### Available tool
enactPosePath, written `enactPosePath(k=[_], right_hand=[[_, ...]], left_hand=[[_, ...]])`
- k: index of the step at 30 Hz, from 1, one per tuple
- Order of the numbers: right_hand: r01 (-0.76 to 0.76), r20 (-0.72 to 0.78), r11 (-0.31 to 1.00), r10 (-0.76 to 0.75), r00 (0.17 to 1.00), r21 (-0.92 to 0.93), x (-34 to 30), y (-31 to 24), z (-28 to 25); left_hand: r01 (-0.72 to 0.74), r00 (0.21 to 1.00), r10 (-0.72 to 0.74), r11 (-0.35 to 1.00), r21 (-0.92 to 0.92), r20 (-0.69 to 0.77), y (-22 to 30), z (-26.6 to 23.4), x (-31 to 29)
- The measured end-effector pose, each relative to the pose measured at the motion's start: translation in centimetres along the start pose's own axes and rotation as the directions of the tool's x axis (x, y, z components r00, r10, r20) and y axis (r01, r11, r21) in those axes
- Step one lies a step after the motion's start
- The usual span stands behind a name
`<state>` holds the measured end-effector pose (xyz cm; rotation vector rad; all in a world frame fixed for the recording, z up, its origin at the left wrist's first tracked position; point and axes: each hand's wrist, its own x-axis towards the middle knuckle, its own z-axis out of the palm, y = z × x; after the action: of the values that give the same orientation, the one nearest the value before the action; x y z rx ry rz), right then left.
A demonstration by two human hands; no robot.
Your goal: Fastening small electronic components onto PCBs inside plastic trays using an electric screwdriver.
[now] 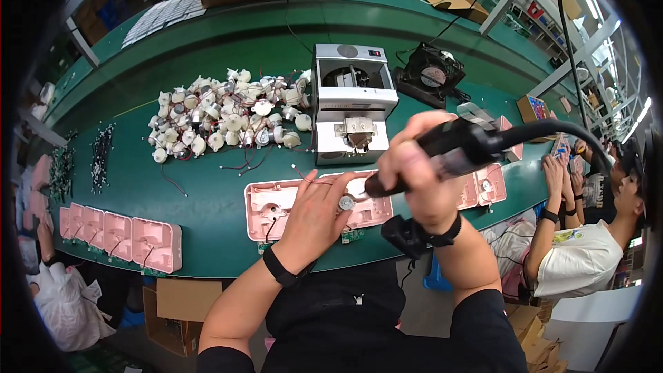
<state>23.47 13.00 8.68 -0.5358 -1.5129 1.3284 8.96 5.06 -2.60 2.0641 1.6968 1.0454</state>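
My right hand (418,166), smeared by motion, is closed round a black electric screwdriver (452,146). Its cable runs off to the right, and its tip points down and left toward the pink plastic housings. On a pink housing (259,202) in front of me rests my left hand (312,213). Thumb and fingers are bent round a small round metal motor (346,203) with thin wires, over a second pink housing (378,215). The screwdriver's tip is close to this motor; whether they touch I cannot tell. Green circuit boards (352,236) hang at the housings' near edge.
Behind my hands stands a white and grey box-like machine (354,109), with a black fan (433,74) beside it. A heap of white motors (231,114) lies left of it. Pink housings (156,243) line the left edge. Co-workers (580,235) sit at the right.
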Motion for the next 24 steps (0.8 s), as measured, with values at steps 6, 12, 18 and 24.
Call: enactPosePath(k=[6, 12, 18, 24], right_hand=[[0.203, -0.066, 0.979, -0.204, 0.977, -0.017, 5.3, -0.7, -0.1], [0.057, -0.061, 0.995, -0.063, 0.996, -0.086, 6.2, 0.1, 0.0], [0.002, -0.024, 0.984, 0.003, 1.0, 0.176, 0.0, -1.2, 1.0], [0.092, 0.05, 0.996, -0.092, 0.995, -0.008, -2.1, 2.6, 1.8]], left_hand=[[-0.024, 0.998, 0.025, 0.999, -0.02, 0.054, 0.9, -1.9, -0.2], [-0.083, 0.986, 0.067, 0.991, 0.102, 0.152, -0.1, -4.3, -0.7], [-0.099, 0.984, 0.069, 0.977, 0.188, 0.162, -0.7, -3.1, -1.1], [-0.089, 0.989, 0.063, 0.977, 0.192, 0.136, -1.0, -2.5, -1.1]])
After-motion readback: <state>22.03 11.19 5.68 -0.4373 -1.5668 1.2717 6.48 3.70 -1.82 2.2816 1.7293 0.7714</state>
